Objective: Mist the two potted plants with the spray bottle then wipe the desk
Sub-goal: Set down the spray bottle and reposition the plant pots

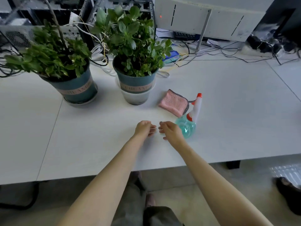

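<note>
Room: behind your work you have open computer cases, a pale monitor back and a tangle of cables (pixel 228 53) along the far edge.
Desk: your white desk (pixel 81 144) carries everything for the job; its bare front area looks dry and unmarked, with no droplets or wipe streaks that can be made out.
Left plant: the larger potted plant (pixel 53 57) stands at the far left in a teal pot on a saucer, leaves spreading wide; no wet sheen shows on them, though mist would be hard to see at this sharpness.
Right plant: the second potted plant (pixel 130 39) stands just beside it, its teal pot set into a clear outer cup.
Cloth: the pink cloth (pixel 173 102) lies folded flat, near the second pot and just beyond the bottle, untouched.
Spray bottle: the spray bottle (pixel 189 123) stands upright on the desk, green body, white and red head, right beside your right wrist.
Left hand: your left hand (pixel 144 128) hovers over the desk, its grip loosely curled around nothing.
Right hand: your right hand (pixel 169 130) hangs next to the bottle, fingers slack and apart, holding nothing.
Progress: by my reading you are at the very start; both mistings and the wipe are left.
</note>
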### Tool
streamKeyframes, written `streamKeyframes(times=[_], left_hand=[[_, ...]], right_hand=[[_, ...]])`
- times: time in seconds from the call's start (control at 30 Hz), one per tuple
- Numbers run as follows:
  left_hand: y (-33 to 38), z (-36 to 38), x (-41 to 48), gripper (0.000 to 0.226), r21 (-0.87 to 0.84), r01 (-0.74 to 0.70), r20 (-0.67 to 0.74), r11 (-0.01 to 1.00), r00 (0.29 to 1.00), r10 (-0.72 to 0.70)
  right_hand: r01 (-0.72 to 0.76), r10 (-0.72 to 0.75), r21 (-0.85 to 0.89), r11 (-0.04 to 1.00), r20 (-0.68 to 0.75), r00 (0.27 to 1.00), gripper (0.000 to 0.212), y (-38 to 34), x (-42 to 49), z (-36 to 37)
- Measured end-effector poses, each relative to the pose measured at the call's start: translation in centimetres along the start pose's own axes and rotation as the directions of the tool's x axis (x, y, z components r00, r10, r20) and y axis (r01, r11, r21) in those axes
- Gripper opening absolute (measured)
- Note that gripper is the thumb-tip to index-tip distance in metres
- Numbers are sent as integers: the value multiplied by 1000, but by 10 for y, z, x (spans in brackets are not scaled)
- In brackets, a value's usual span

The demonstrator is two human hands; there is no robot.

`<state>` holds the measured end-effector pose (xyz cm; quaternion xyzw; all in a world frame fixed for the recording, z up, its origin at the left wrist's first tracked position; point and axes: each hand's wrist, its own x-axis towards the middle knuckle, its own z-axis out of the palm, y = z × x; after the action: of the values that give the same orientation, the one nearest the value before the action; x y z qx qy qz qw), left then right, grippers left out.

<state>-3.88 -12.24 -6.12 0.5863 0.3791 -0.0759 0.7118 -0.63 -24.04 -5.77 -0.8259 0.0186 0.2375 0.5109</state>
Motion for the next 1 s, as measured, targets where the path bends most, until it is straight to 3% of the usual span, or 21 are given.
streamKeyframes(times=[0.27,0.37,0.5,0.8,1.0], left_hand=[[-7,16,-2,17,42,-38,-46,998,998,40],[-4,21,-1,22,116,-74,-53,990,995,81],[1,25,6,30,283,-131,-54,950,987,152],[35,44,41,35,471,-245,-12,847,959,284],[50,57,70,36,455,-279,62,846,957,282]], right_hand=[[-223,182,-133,966,-263,947,52,42,-27,-43],[-229,136,-189,955,-407,903,77,44,-24,-52],[-44,-81,-293,955,-401,913,105,38,-15,-52],[100,-154,-142,985,-449,880,85,16,17,-59],[198,-242,-144,970,-443,863,82,-23,65,-69]])
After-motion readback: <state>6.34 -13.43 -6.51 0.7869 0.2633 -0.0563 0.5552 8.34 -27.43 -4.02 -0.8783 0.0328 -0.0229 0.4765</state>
